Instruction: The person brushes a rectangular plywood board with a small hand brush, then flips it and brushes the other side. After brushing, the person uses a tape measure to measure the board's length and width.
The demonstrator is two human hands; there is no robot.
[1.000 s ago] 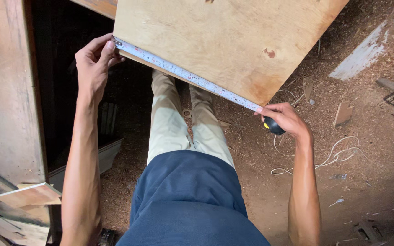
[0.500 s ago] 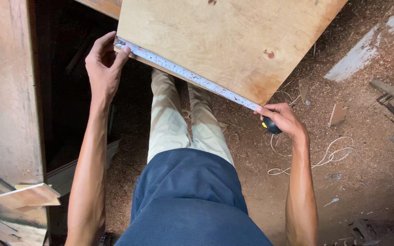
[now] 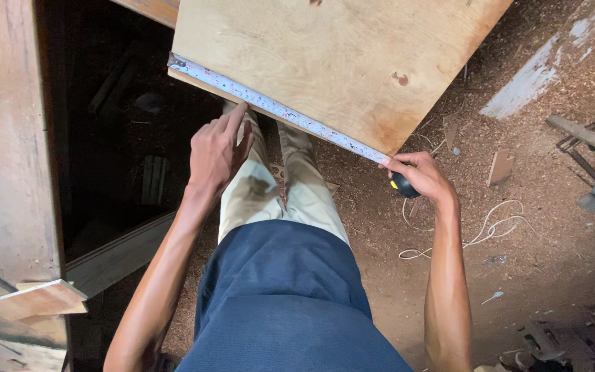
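Right hand is clamped around the black case of the tape measure, pinning it at the near right corner of the plywood sheet. The tape blade runs up and left along the sheet's near edge, its end hook sitting at the far left corner. Left hand is loose, fingers half-curled and empty, fingertips just under the blade near its left part, touching or nearly so; hard to call.

Below the hands, the person's own legs in pale trousers stand close under the sheet edge. A white cord loops on the sawdust floor just right of the right forearm, with a small offcut beyond it. Further right lie a wooden strip and some tools, partly cut off by the frame.

To the left, a dark recess swallows detail; shapes inside are unreadable. A tall board walls that side. The sheet's far end runs out of the top of the picture.
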